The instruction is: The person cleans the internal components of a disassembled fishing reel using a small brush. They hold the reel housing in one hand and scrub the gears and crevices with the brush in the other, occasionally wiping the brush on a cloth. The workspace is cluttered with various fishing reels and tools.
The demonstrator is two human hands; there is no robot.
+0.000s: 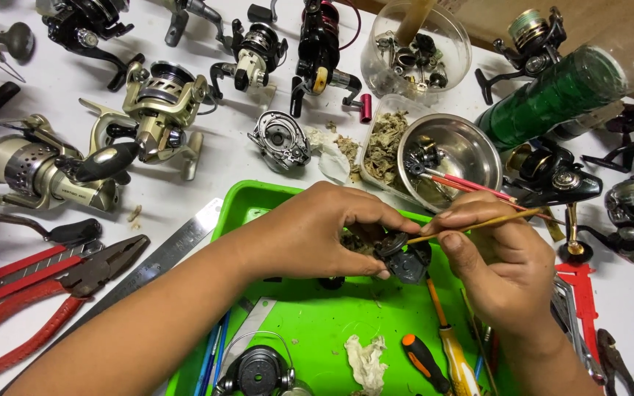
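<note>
A small dark reel part (pixel 403 258), black and angular, sits over the middle of the green tray (pixel 317 315), pinched between the fingers of my left hand (pixel 324 235) and touched from the right by a thin brush handle (pixel 471 224). I judge the part light, rigid and probably greasy, so the sensible hold is by its outer edges, as the left hand has it, thumb below and fingers curled over the top. My right hand (pixel 497 260) is closed around the brush handle in a pen-like grip, its tip end meeting the part just beside the left fingertips; the two hands are nearly touching. On the tray below lie an orange-handled screwdriver (pixel 425 361), a crumpled scrap of tissue (pixel 365 361) and another dark reel body (pixel 258 372). Beyond the tray, on the white table (pixel 214 165), stand a steel bowl (pixel 471 150) holding small parts, a clear tub (pixel 416 48) of further parts and several spinning reels (pixel 159 110). At left lie red-handled pliers (pixel 45 293) and a steel ruler (pixel 166 253).
</note>
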